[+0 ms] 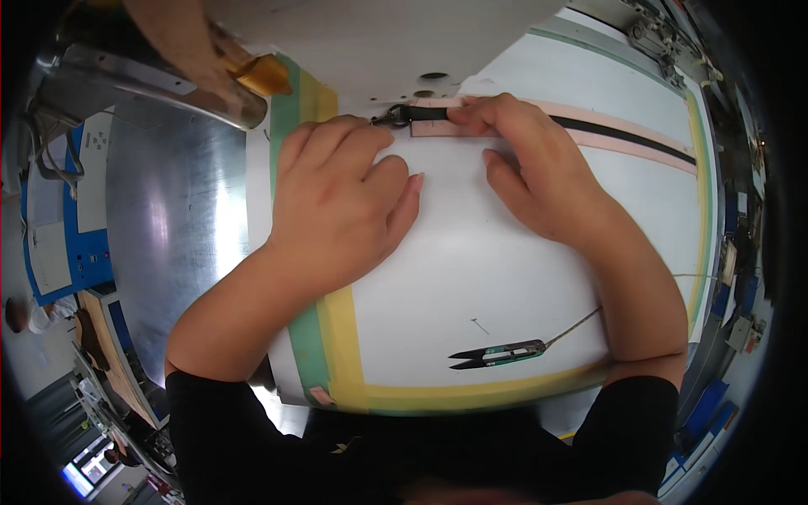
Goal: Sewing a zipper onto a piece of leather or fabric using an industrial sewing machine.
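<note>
A black strap [619,131] lies along a pink strip [606,143] on the white work surface [438,278]. At the strap's left end is a dark metal snap hook [399,115]. My left hand [337,198] has its fingers curled in at the hook, the fingertips closed on its outer end. My right hand [543,168] rests over the strap near the hook, index fingertip pressed on it. The right thumb stands apart, below the strip. Some right fingers are hidden behind the index finger. Thread snips [498,353] with a cord lie nearer my body.
A pale machine body [387,42] overhangs the far side, close beyond both hands. Yellow tape [341,337] and green tape [307,353] edge the surface. A shiny metal panel [177,202] is at left. A thin pin-like piece [480,326] lies above the snips.
</note>
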Demonstrator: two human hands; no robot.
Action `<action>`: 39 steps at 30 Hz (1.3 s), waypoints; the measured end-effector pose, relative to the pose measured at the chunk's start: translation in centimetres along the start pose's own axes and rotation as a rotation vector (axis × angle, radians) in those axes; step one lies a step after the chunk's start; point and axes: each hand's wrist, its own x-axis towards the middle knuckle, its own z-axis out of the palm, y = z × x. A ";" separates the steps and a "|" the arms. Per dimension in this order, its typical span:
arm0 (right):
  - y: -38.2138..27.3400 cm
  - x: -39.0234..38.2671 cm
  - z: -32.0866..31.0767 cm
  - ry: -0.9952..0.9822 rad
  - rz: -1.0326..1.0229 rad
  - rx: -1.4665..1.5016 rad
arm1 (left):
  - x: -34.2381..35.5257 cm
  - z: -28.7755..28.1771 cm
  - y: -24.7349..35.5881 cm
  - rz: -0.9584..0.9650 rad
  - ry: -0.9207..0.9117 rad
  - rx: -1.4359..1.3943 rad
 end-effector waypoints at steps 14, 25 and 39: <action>-0.2 0.0 0.4 0.041 -0.053 -0.068 | 0.7 0.2 0.5 -0.127 -0.104 0.048; -0.2 0.4 0.6 -0.008 -0.205 -0.357 | 0.5 0.5 -0.2 -0.114 -0.073 -0.084; -0.2 0.7 0.0 -0.027 -0.147 -0.337 | 0.6 0.7 -0.1 -0.154 -0.112 -0.149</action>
